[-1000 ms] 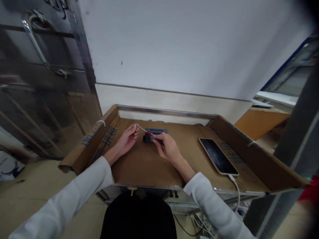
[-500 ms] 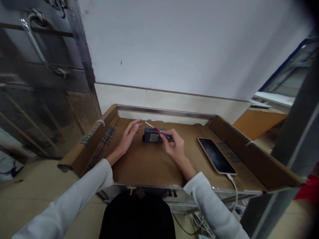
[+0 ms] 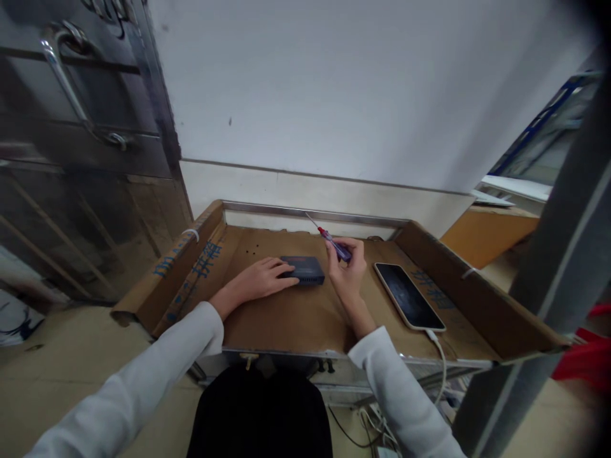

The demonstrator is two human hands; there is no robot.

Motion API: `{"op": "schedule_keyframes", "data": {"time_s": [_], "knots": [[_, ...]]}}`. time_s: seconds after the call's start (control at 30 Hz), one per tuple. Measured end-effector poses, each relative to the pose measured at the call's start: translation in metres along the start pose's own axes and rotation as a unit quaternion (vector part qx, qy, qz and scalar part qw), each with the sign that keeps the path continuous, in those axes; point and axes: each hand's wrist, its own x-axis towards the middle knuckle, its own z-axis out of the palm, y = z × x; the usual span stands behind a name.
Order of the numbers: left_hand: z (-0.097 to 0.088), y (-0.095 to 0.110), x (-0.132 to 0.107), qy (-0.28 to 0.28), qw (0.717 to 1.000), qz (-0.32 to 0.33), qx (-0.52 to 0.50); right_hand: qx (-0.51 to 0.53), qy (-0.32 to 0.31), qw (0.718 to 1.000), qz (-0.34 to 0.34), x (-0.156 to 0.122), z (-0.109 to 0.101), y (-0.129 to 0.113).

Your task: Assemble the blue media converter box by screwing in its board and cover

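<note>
A dark, flat electronics box (image 3: pixel 309 270) with vent slots along its front side lies on the cardboard. My left hand (image 3: pixel 260 278) grips its left end, fingers over the top and thumb along the front. Raised to the right of the box, my right hand (image 3: pixel 347 267) is closed around a screwdriver (image 3: pixel 340 249) with a red and purple-blue handle. Its thin shaft points up and left, apart from the box. Several tiny dark specks, perhaps screws (image 3: pixel 252 250), lie on the cardboard behind my left hand.
Cardboard (image 3: pixel 286 324) lines the table, with raised sides at left and right (image 3: pixel 477 286). A phone (image 3: pixel 409 296) lies on the right, a white cable (image 3: pixel 442 366) plugged into it. Behind stands a white wall (image 3: pixel 305 95); a metal door (image 3: pixel 86 152) is at left.
The box has gone from standing on edge to lying flat. My left hand has come onto it. My right hand has drawn the screwdriver up and right, away from the box.
</note>
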Motion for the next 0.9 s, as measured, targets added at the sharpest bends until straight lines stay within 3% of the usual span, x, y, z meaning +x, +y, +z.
{"op": "schedule_keyframes", "data": {"time_s": [0.17, 0.3, 0.43, 0.53, 0.67, 0.77, 0.9], "knots": [[0.002, 0.005, 0.003, -0.009, 0.999, -0.007, 0.041, 0.025, 0.003, 0.999, 0.027, 0.002, 0.000, 0.000], [0.006, -0.004, 0.006, 0.063, 0.992, -0.092, 0.053, 0.055, -0.018, 0.997, 0.053, 0.003, 0.000, -0.003], [0.010, -0.015, 0.008, 0.048, 0.989, -0.136, 0.032, 0.089, -0.028, 0.991, 0.091, 0.006, 0.001, -0.002], [0.009, -0.015, 0.007, 0.055, 0.992, -0.113, -0.010, 0.119, -0.019, 0.983, 0.137, 0.012, -0.002, 0.002], [0.009, -0.011, 0.004, 0.100, 0.992, -0.023, -0.067, 0.155, -0.029, 0.977, 0.147, 0.030, -0.014, 0.000], [0.010, -0.011, 0.004, 0.118, 0.987, -0.013, -0.110, 0.189, -0.105, 0.968, 0.124, 0.047, -0.023, -0.011], [0.009, -0.010, 0.005, 0.100, 0.984, -0.075, -0.130, 0.194, -0.229, 0.949, 0.094, 0.064, -0.020, -0.026]]}}
